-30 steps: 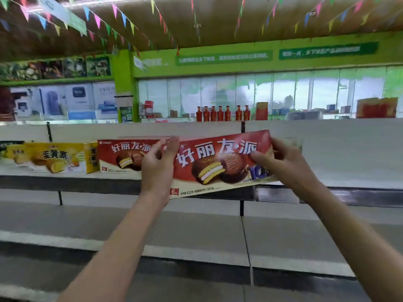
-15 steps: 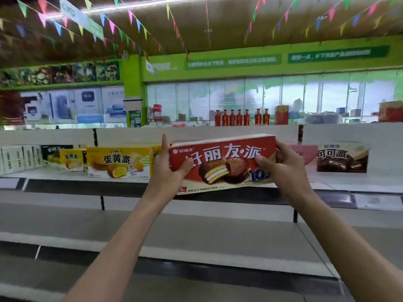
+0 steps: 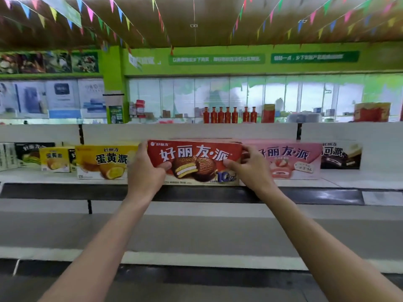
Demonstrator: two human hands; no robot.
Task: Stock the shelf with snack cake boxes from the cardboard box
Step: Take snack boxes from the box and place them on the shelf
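Gripping a red snack cake box (image 3: 196, 159) at both ends, the two hands hold it upright with its printed face toward the camera, its lower edge at the front lip of the top shelf (image 3: 349, 182). Whether the box already rests on the shelf cannot be told.

Left hand (image 3: 145, 171): wrapped round the left end, thumb curled over the front face, other fingers hidden behind the box.

Right hand (image 3: 250, 168): clasps the right end, thumb on the front, fingertips curled over the top right corner.

Neighbours on the same shelf:
- Left, just beside: large yellow box (image 3: 102, 161), partly hidden by the left hand.
- Farther left: small yellow box (image 3: 54, 159), then a dark box (image 3: 30, 152) set behind it.
- Right, just beside: pink box (image 3: 290, 160), its left end behind the right hand.
- Far right: dark brown box (image 3: 341, 155), touching or nearly touching the pink one.

Far side, above the shelf's back panel: a row of red bottles (image 3: 229, 115) against a green wall. Strings of coloured pennants (image 3: 120, 12) hang under the ceiling.

Below, a lower grey shelf (image 3: 196, 234) runs across the near part of the view.
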